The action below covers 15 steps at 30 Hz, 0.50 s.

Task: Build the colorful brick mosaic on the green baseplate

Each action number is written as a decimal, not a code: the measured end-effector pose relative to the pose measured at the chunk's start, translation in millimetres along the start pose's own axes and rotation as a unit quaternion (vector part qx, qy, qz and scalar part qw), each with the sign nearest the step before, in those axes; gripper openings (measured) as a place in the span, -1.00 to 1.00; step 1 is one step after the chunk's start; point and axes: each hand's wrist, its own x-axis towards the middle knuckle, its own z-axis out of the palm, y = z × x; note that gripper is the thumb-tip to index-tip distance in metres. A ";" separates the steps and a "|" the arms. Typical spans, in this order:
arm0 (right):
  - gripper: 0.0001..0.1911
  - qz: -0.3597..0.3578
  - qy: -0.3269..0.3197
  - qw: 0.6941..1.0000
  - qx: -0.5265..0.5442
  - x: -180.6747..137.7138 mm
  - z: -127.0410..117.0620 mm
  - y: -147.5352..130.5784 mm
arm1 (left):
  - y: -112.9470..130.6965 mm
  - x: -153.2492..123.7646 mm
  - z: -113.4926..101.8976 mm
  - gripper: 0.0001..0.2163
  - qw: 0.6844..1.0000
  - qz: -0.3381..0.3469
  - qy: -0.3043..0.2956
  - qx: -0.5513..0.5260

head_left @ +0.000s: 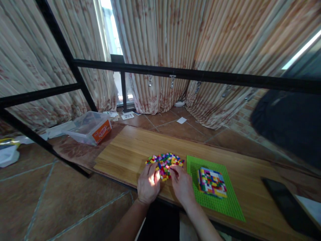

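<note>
A heap of small coloured bricks (pixel 165 161) lies on the wooden table (pixel 125 150). My left hand (pixel 148 184) rests at the heap's near left edge, its fingers curled down onto the bricks. My right hand (pixel 182 184) sits at the heap's near right edge, fingertips pinched among the bricks; what it holds is too small to name. To the right lies a green baseplate (pixel 225 204), and on it stands a square multicoloured brick block (pixel 212 182), a few layers high.
A black metal frame (pixel 175 74) crosses above the table's far side, with curtains behind. A clear plastic box (pixel 90 128) with an orange label sits on the floor at left. A dark flat device (pixel 288 207) lies at the table's right end.
</note>
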 end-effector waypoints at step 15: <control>-0.76 0.034 -0.002 0.993 0.116 -19.6 13.4 -21.0 | -1.3 0.3 -9.2 -0.82 0.993 0.083 -0.078 -0.025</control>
